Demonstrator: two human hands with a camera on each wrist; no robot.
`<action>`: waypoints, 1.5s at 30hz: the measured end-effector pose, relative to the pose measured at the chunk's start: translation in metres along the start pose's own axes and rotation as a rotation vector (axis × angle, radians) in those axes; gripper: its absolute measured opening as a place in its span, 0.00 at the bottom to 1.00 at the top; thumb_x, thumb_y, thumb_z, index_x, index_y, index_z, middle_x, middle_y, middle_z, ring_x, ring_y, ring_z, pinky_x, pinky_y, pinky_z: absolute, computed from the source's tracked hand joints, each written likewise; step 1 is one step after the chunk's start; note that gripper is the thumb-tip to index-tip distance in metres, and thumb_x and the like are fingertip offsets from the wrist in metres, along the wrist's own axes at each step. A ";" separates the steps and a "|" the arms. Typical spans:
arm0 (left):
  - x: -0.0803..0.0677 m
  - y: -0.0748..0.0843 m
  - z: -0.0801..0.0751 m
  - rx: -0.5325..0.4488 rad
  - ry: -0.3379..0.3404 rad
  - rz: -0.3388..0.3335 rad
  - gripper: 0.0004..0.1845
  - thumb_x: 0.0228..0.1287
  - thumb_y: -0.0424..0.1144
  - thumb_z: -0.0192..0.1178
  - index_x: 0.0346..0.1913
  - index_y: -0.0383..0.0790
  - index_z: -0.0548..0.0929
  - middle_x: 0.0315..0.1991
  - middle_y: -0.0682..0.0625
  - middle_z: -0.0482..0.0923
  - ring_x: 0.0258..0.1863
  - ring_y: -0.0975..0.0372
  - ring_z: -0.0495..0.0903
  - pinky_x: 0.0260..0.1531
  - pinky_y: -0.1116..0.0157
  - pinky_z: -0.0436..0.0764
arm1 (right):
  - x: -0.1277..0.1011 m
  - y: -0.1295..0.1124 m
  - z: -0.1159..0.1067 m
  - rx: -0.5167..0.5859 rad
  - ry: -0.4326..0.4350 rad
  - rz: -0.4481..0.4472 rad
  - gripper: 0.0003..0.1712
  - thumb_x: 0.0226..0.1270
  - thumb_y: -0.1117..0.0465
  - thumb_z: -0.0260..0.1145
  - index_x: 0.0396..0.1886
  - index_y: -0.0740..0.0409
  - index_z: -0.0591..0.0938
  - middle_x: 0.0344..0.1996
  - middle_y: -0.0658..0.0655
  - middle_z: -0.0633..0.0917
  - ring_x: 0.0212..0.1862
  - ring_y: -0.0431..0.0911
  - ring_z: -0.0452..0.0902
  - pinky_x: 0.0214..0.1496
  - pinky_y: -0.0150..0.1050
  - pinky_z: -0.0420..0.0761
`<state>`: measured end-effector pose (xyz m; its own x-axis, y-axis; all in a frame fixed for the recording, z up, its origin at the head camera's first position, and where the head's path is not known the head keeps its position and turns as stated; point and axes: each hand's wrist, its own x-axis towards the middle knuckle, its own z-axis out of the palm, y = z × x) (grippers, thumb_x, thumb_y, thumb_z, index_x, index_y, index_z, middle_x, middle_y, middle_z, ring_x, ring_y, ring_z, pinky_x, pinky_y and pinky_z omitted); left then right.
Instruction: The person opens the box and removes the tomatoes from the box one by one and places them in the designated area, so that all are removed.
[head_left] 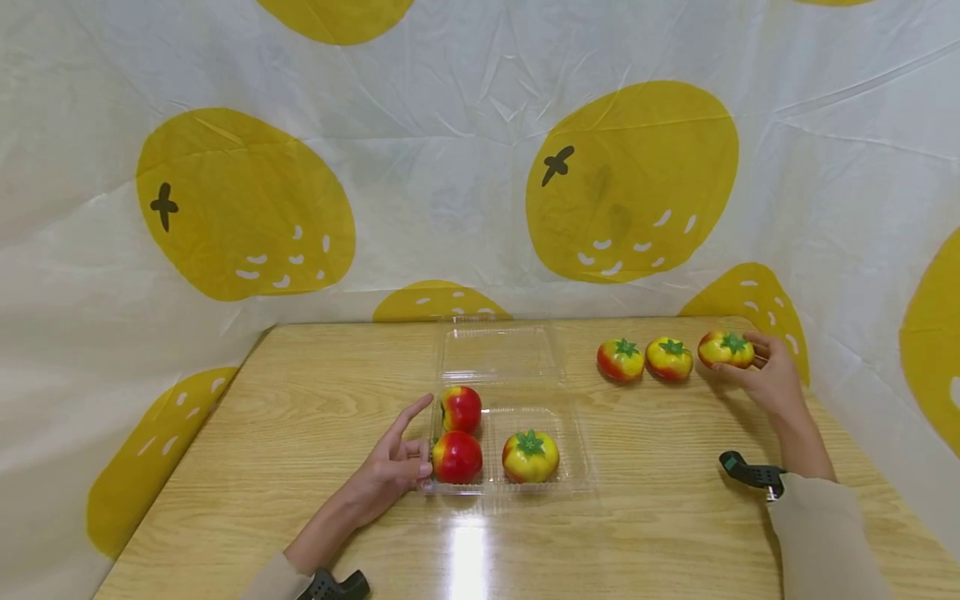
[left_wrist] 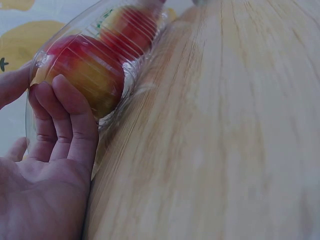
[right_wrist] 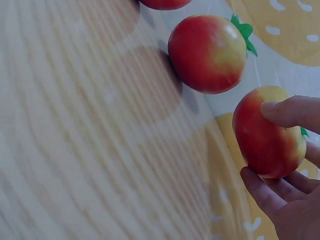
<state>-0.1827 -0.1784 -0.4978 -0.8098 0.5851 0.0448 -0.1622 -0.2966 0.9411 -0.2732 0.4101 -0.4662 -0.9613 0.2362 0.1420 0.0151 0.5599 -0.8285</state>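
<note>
1. My right hand (head_left: 765, 375) pinched the rightmost tomato (head_left: 725, 349) at the table's far right, beside two others.
2. My left hand (head_left: 393, 467), fingers relaxed and gripping nothing, braced the clear tray (head_left: 577, 467), which held three tomatoes.
3. Risk: the shallow fingertip pinch could let the smooth tomato roll off the table edge.

**Clearances Around the Clear Tray**

The clear tray (head_left: 577, 467) sat mid-table with its open lid (head_left: 498, 354) lying flat behind it, blocking approach from the rear. The left hand (head_left: 393, 471) rested against the tray's left wall. Three tomatoes filled the tray; its rear-right cell was free. Right of the tray, bare wood gave passage up to two loose tomatoes (head_left: 645, 360) and the right hand (head_left: 768, 379) gripping a third tomato (head_left: 725, 349) by the backdrop (head_left: 450, 183).
</note>
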 end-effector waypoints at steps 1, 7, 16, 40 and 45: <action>0.000 0.000 0.000 -0.001 -0.002 0.001 0.51 0.68 0.25 0.57 0.84 0.59 0.40 0.32 0.54 0.78 0.31 0.65 0.79 0.36 0.69 0.83 | 0.000 0.001 0.001 0.001 0.000 0.006 0.52 0.70 0.53 0.71 0.81 0.68 0.51 0.75 0.77 0.58 0.69 0.70 0.58 0.65 0.38 0.70; 0.000 -0.001 -0.002 0.006 -0.007 0.004 0.51 0.69 0.26 0.56 0.84 0.58 0.40 0.32 0.54 0.78 0.31 0.65 0.79 0.36 0.69 0.82 | 0.001 0.003 0.002 0.010 -0.008 0.027 0.53 0.72 0.52 0.69 0.81 0.69 0.49 0.77 0.78 0.56 0.73 0.73 0.55 0.78 0.60 0.62; 0.001 0.000 -0.001 0.008 -0.013 0.007 0.51 0.68 0.26 0.57 0.84 0.56 0.41 0.33 0.54 0.77 0.32 0.64 0.78 0.37 0.69 0.81 | 0.001 0.011 0.003 -0.028 -0.010 -0.002 0.52 0.72 0.55 0.70 0.80 0.72 0.50 0.76 0.79 0.58 0.71 0.73 0.59 0.74 0.37 0.69; 0.001 0.000 -0.001 0.016 -0.016 0.009 0.51 0.68 0.26 0.57 0.84 0.56 0.40 0.33 0.54 0.77 0.32 0.65 0.77 0.36 0.69 0.81 | 0.004 0.013 0.006 -0.028 -0.055 0.005 0.52 0.73 0.53 0.68 0.81 0.70 0.47 0.76 0.81 0.53 0.71 0.76 0.57 0.73 0.67 0.65; 0.000 0.001 -0.001 0.018 -0.019 0.007 0.51 0.69 0.26 0.56 0.84 0.55 0.40 0.34 0.54 0.78 0.32 0.64 0.78 0.37 0.69 0.82 | 0.004 0.013 0.006 -0.035 -0.060 -0.001 0.53 0.73 0.54 0.68 0.81 0.70 0.46 0.76 0.81 0.53 0.71 0.76 0.58 0.73 0.66 0.66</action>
<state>-0.1833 -0.1799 -0.4977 -0.7999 0.5973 0.0576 -0.1465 -0.2875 0.9465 -0.2781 0.4138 -0.4797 -0.9761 0.1879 0.1091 0.0227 0.5878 -0.8087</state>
